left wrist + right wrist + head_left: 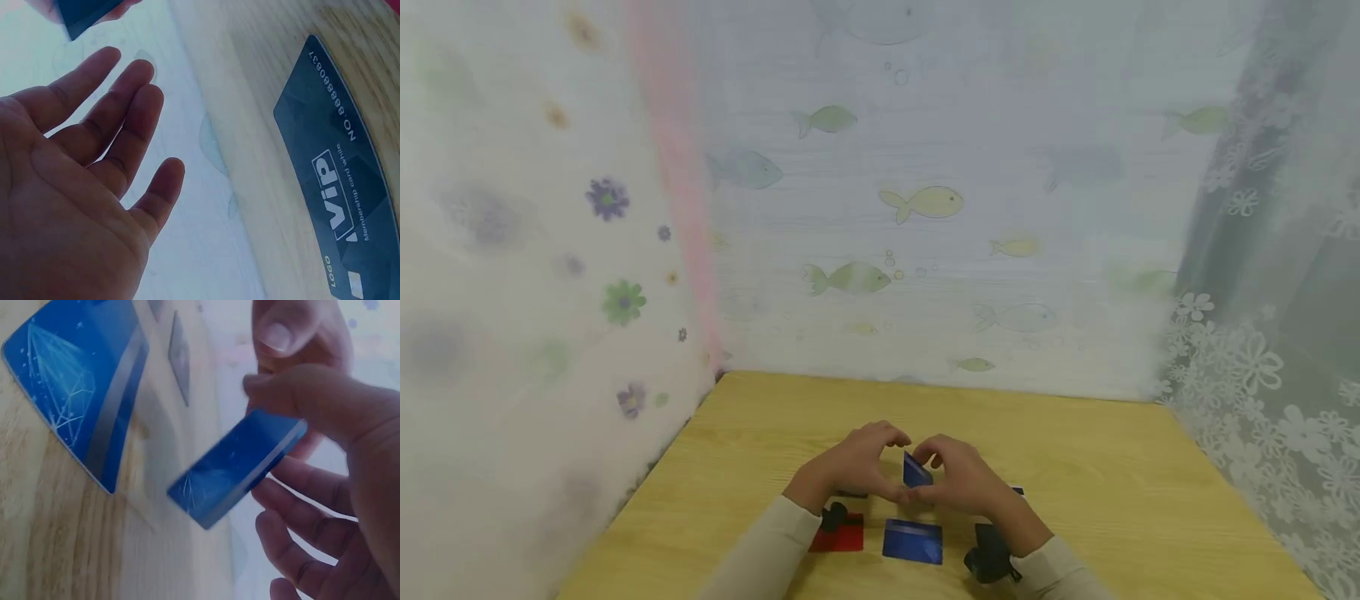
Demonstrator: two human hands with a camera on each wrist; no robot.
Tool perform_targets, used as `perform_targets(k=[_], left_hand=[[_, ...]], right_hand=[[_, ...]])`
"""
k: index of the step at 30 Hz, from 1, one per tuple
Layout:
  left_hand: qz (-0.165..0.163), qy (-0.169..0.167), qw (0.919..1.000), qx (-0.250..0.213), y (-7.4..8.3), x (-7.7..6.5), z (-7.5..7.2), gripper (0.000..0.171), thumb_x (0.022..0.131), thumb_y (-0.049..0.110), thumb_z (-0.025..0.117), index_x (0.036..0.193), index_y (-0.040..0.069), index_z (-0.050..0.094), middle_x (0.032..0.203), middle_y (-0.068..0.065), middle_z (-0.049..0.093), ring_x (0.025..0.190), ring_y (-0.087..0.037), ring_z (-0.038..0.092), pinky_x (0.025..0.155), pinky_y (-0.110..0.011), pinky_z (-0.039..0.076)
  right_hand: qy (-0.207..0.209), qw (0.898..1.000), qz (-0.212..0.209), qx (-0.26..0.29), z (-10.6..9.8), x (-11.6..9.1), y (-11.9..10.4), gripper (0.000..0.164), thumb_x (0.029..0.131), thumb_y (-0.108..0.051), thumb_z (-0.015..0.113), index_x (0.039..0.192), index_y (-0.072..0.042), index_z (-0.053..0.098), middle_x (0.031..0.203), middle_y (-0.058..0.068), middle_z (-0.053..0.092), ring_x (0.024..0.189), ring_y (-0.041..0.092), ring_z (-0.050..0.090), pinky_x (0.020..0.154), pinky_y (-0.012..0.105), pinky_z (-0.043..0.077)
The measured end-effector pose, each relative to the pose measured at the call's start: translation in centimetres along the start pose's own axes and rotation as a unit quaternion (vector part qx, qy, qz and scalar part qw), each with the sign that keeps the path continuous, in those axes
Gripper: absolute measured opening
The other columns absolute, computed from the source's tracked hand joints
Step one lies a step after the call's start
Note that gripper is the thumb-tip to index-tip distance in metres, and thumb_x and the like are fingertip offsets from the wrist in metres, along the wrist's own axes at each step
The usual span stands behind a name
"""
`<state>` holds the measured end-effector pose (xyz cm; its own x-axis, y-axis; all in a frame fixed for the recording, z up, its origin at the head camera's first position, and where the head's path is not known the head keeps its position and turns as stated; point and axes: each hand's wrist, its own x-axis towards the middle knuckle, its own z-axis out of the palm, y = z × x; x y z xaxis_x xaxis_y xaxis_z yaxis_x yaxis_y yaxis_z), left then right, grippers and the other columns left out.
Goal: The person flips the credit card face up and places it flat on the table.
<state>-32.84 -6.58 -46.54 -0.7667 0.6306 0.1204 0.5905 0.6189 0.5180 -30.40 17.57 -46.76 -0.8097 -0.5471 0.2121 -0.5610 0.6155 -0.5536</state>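
Observation:
My right hand (958, 479) pinches a blue card (240, 469) with a silver stripe between thumb and fingers, tilted above the table. My left hand (865, 462) is close beside it, thumb near the right thumb; its fingers (134, 134) are loosely bent and hold nothing I can see. Nearer my body, a second blue card (912, 542) of similar look lies flat on the table. A black VIP membership card (337, 169) lies below the left hand. A red card (848, 535) is partly hidden by the left wrist.
The yellow wood-grain table (1075, 450) ends at a fish-print curtain (925, 275) behind. Flower-print curtain (550, 292) stands on the left, lace curtain (1247, 375) on the right. A dark wrist camera (988, 562) sits at the right wrist, and a dark card edge (1018, 491) shows beyond it.

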Motion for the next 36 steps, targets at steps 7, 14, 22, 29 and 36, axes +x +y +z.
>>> perform_targets(k=[7,14,22,29,36], left_hand=[[0.000,-0.017,0.9997,0.017,0.1,-0.1,0.6,0.075,0.074,0.064,0.085,0.133,0.022,0.065,0.136,0.007,0.057,0.127,-0.021,0.052,0.107,-0.050,0.045],[-0.007,-0.018,0.9995,0.025,0.1,0.0,0.9,0.055,0.074,0.058,0.088,0.117,0.027,0.073,0.130,0.011,0.059,0.125,-0.019,0.052,0.105,-0.047,0.046],[0.004,0.003,0.9987,0.051,0.1,-0.3,0.6,0.036,0.076,0.055,0.087,0.103,0.033,0.078,0.125,0.010,0.066,0.121,-0.021,0.055,0.102,-0.053,0.045],[-0.010,0.005,0.9974,0.071,0.3,-0.3,0.4,0.036,0.075,0.049,0.089,0.104,0.030,0.079,0.126,0.006,0.067,0.123,-0.024,0.055,0.106,-0.059,0.039],[-0.019,-0.004,0.9969,0.076,0.2,-0.2,0.2,0.041,0.074,0.054,0.089,0.105,0.030,0.079,0.126,0.007,0.065,0.123,-0.023,0.053,0.107,-0.058,0.037]], right_hand=[[0.009,0.997,0.002,0.079,0.2,-0.1,-0.2,0.049,0.086,-0.040,0.085,0.124,-0.015,0.067,0.117,-0.006,0.068,0.108,0.026,0.065,0.089,0.044,0.056],[0.025,0.995,0.003,0.096,0.4,-0.2,-0.6,0.045,0.085,-0.042,0.085,0.118,-0.020,0.064,0.113,-0.005,0.068,0.109,0.029,0.065,0.089,0.041,0.055],[0.040,0.996,0.021,0.080,0.2,-1.0,-0.5,0.045,0.084,-0.039,0.086,0.118,-0.019,0.065,0.114,-0.006,0.066,0.109,0.029,0.064,0.086,0.046,0.056],[0.052,0.998,0.021,0.018,-0.4,-1.2,0.1,0.044,0.081,-0.045,0.087,0.115,-0.023,0.069,0.117,-0.008,0.066,0.103,0.016,0.061,0.082,0.037,0.053],[0.050,0.998,0.040,-0.021,-0.4,-1.4,1.1,0.043,0.080,-0.052,0.086,0.112,-0.027,0.070,0.117,-0.010,0.065,0.103,0.016,0.060,0.082,0.040,0.052]])
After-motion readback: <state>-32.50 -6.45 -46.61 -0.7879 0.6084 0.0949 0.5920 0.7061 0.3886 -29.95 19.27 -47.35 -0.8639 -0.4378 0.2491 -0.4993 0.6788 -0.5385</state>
